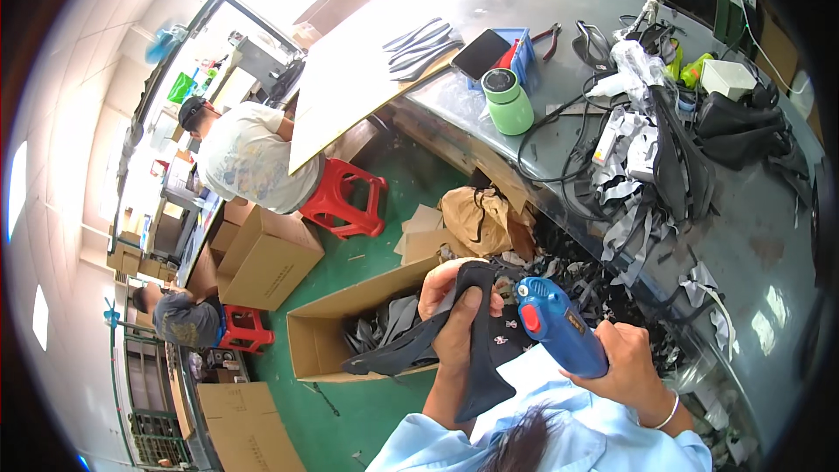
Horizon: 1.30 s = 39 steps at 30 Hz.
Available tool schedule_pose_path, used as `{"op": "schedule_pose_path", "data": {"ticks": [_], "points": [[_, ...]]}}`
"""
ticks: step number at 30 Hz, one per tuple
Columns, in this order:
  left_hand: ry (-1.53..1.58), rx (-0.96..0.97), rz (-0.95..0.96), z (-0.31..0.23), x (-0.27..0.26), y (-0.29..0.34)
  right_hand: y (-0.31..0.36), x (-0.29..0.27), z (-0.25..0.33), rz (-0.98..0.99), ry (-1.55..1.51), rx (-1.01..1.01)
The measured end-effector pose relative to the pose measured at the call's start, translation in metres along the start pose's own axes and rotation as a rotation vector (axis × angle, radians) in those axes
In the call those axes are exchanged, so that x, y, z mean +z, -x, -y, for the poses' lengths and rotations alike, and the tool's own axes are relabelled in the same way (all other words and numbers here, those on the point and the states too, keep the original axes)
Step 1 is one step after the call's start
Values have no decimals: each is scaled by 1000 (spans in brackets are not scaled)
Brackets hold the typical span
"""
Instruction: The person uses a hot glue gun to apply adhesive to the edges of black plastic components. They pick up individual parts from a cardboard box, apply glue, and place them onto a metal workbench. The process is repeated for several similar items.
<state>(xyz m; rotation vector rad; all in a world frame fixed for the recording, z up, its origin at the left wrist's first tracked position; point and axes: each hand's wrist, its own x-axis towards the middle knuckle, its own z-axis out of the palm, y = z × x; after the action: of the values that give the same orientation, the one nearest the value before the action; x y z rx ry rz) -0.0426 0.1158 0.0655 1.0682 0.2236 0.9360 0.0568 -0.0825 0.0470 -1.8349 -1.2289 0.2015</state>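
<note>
My left hand grips a dark, flat fabric piece, its thumb over the front and its fingers round the edge. In my right hand is a blue cordless power tool with a red button and a small metal head. That head points toward the upper part of the fabric, close to my left fingertips. Whether the two touch cannot be made out. Below my left hand, a long cardboard box holds several dark and grey pieces of similar material.
To the right stands a metal-topped table, with a green bottle, blue bin, pliers, cables and heaped scraps. More scraps lie below its edge. Two people sit on red stools at the left.
</note>
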Motion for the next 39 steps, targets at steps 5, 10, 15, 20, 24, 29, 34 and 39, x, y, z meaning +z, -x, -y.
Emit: {"op": "schedule_pose_path", "data": {"ticks": [5, 10, 15, 20, 24, 29, 34, 39], "points": [[-48, -15, 50, 1, 1, 2, 0, 0, 1, 9, -10, -20], [-202, -105, 75, -9, 6, 1, -5, -3, 4, -19, -9, -29], [-231, -375, 184, -17, 2, -7, -3, 0, -3, -31, -24, -16], [-400, -721, 196, -35, -9, -23, 6, 0, -13, -3, 50, 20], [-481, -788, 224, -42, -9, -31, 12, 0, -17, 64, 111, 33], [-612, -867, 267, -45, -7, -33, 16, 4, -19, 75, 142, 0], [-724, -928, 385, -44, -6, -40, 21, 11, -20, 72, 130, 2], [-801, -890, 570, -31, -21, -42, 19, 11, -16, 95, 123, -21]]}}
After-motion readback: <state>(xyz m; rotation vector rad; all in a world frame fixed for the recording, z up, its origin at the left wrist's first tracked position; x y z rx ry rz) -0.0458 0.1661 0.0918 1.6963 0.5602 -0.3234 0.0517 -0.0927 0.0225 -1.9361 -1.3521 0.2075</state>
